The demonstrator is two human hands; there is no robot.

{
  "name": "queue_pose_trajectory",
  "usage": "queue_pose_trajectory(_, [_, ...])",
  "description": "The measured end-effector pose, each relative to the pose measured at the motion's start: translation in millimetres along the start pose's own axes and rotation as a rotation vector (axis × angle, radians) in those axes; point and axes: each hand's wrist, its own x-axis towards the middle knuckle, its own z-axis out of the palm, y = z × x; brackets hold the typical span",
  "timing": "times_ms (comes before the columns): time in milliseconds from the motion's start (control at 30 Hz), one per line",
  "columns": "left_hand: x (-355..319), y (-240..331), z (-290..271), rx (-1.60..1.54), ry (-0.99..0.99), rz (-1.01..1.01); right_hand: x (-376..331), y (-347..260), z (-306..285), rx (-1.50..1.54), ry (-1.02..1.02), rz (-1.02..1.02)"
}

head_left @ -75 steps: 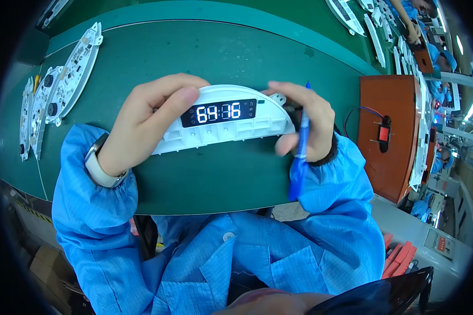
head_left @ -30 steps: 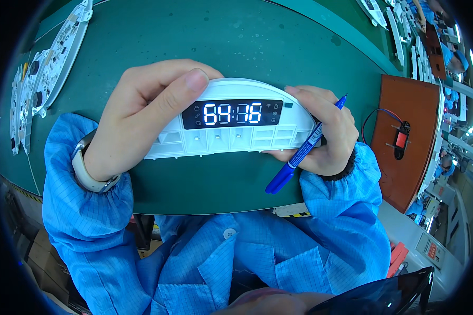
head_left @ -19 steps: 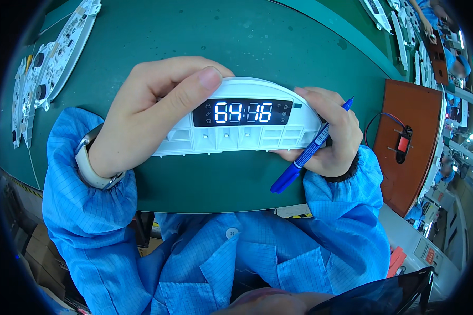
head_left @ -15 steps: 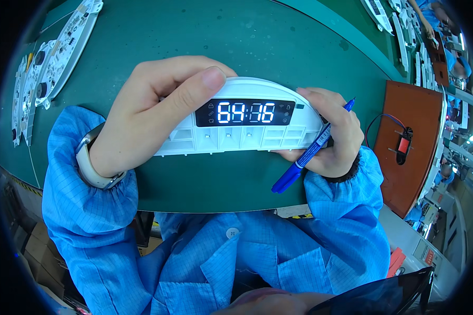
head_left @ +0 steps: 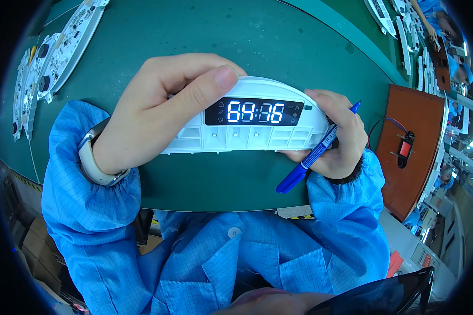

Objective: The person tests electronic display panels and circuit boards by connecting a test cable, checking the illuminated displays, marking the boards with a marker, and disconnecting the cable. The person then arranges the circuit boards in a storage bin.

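A white, curved plastic display panel (head_left: 242,137) is held up between both hands over the green table. Its black window shows lit white digits and small icons. My left hand (head_left: 181,100) grips the panel's left side, thumb on the upper front edge; it hides that end. At the other end, my right hand (head_left: 344,134) is closed around the panel's right edge. A blue marker pen (head_left: 315,152), tilted with its capped end low, is also tucked in the right hand's fingers, in front of the panel's right corner.
White panels with circuit boards (head_left: 71,47) lie at the far left of the green table (head_left: 220,181). On the right is a brown board (head_left: 407,178) with a small red and black part and wires. Beyond it are more white panels (head_left: 381,18) and other people in blue.
Both hands and the panel have shifted slightly to the right in the picture, the marker pen along with them. The grip and the lit digits look the same.
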Motion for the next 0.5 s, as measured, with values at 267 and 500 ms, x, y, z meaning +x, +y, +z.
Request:
queue_pose_trajectory(267, [0.7,3.1,-0.5,-0.019,-0.008,-0.025,0.4,-1.6,-0.6,-0.009,-0.008,0.009])
queue_pose_trajectory(500, [-0.6,6.1,1.8,0.029,-0.036,0.02,-2.4,-1.1,-0.1,0.002,0.015,0.012])
